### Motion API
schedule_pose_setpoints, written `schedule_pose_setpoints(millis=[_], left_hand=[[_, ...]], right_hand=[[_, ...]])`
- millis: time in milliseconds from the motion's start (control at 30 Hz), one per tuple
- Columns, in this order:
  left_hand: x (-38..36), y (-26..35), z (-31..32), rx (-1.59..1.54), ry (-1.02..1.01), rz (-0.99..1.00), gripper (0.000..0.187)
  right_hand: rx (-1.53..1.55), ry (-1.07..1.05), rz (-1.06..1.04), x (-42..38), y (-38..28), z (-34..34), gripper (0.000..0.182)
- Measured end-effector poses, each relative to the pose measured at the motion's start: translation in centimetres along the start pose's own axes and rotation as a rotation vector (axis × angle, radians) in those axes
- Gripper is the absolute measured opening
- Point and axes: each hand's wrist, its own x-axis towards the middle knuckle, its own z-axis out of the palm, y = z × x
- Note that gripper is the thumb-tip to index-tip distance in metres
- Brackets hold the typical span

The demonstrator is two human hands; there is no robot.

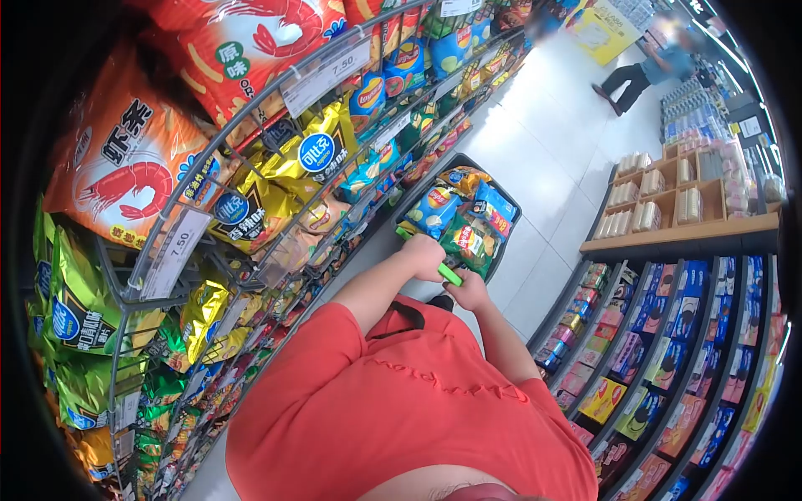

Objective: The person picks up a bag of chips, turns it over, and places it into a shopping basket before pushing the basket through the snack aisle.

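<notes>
My left hand (pixel 420 257) and my right hand (pixel 469 290) are both closed around a bright green handle (pixel 450 274), one at either end. Just beyond them is a dark shopping basket (pixel 519 219), low over the floor. Inside it lie several snack bags: a blue Lay's chip bag (pixel 434 210), another blue bag (pixel 494 210), a green bag (pixel 470 240) and an orange one (pixel 464 179) at the far end. How the handle joins the basket is hidden behind my hands.
Wire shelves (pixel 175 200) packed with chip bags and price tags line my left. On my right stand racks of boxed snacks (pixel 660 359) and a wooden divided display (pixel 668 204). A tiled aisle (pixel 543 167) runs ahead, with a person (pixel 660 67) at its far end.
</notes>
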Motion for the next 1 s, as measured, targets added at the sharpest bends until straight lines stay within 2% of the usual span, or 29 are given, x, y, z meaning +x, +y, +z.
schedule_pose_setpoints(millis=[67,200,467,1000], left_hand=[[0.0,-0.3,0.5,-0.028,0.075,0.032,0.041],[0.1,-0.4,0.7,-0.042,0.081,0.026,0.042],[-0.1,0.0,-0.2,-0.017,0.020,0.012,0.042],[-0.3,0.2,0.1,-0.011,0.035,0.010,0.043]], right_hand=[[0.006,-0.015,0.008,0.0,0.1,0.0,0.029],[0.008,-0.005,-0.002,0.1,0.1,0.1,0.029],[0.019,0.014,0.014,-0.1,-0.5,-0.2,0.028],[0.014,0.035,0.011,-0.1,0.2,0.3,0.034]])
